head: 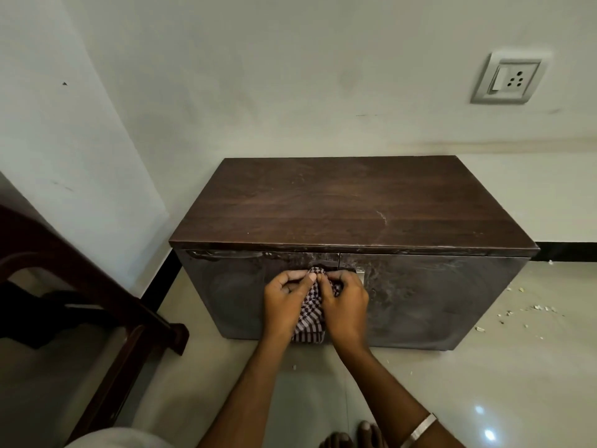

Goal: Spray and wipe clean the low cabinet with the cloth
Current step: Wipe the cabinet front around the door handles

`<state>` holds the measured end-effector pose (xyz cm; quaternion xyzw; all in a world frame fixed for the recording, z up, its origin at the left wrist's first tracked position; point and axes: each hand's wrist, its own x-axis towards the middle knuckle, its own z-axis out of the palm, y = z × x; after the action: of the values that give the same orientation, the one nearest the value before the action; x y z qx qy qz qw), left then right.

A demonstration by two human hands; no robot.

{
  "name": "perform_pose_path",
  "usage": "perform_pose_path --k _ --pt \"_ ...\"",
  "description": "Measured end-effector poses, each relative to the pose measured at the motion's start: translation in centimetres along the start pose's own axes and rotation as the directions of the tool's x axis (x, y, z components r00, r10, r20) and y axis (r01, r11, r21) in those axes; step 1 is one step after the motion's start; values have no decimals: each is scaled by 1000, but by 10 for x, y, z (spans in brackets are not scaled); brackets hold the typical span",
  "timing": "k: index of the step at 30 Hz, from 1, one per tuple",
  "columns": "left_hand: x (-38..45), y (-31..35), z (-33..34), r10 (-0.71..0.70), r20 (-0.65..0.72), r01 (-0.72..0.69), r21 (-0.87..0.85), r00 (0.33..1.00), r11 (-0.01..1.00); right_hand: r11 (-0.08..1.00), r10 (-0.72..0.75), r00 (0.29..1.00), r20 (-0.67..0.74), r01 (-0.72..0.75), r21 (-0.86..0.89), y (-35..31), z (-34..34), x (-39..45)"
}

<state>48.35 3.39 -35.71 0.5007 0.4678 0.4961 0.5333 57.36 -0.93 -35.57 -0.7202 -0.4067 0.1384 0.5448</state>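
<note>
At the far left a dark wooden chair (97, 305) stands clear of the work, leaving room to crouch before the cabinet (352, 208), which sits on the floor (452, 383) against the wall (290, 76). The left hand (286, 302) is clenched on the checked cloth (311, 313), pinching a fold near its top, probably to bunch it into a pad. The cloth hangs between both hands against the cabinet front, right at the seam where the two doors meet (the pale smears there look like spray not yet wiped off). The right hand (345, 305) grips the cloth's other side, fingers curled in, beside a small metal handle (360, 273). Crumbs (517, 313) lie on the floor to the right, and a wall socket (510, 79) sits above. No spray bottle is in view.
</note>
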Motion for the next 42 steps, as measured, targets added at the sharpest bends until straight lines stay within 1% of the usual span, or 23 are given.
perform_pose_path --k 3,5,11,14,17,20,23,28,32,35,39,42 --pt "4 4 5 -20 -28 20 8 999 1000 999 39 999 -7 -40 -25 -8 0 3" --pt "4 1 3 -14 -24 15 17 1000 1000 999 43 999 -7 -43 -25 -6 0 1" --pt "-8 -18 -5 -18 6 17 143 1000 990 996 32 994 106 -24 -83 11 -6 -14" --pt "-17 -16 -2 -1 3 0 170 1000 985 996 7 991 131 5 -91 6 -16 -12" --pt "-28 -7 4 13 16 -16 138 1000 990 994 -33 994 100 43 -96 2 -29 -14" --pt "-36 0 17 29 54 -36 127 998 991 994 -47 999 22 48 -100 6 -44 -18" --pt "-41 4 33 45 57 -53 156 997 986 993 -37 999 -37 33 -117 8 -56 -18" --pt "-40 8 58 60 38 -68 243 997 968 989 2 995 -96 -16 -145 10 -66 -7" --pt "-33 13 72 40 -35 -26 344 999 939 985 29 997 -77 -42 -165 15 -70 17" --pt "-27 13 76 28 -74 2 374 997 927 984 44 998 -52 -52 -169 16 -68 28" --pt "-25 15 79 19 -129 25 325 991 945 992 24 995 -96 -36 -123 14 -64 29" --pt "-27 10 78 10 -112 28 329 994 944 991 46 995 -87 -57 -123 24 -60 21"
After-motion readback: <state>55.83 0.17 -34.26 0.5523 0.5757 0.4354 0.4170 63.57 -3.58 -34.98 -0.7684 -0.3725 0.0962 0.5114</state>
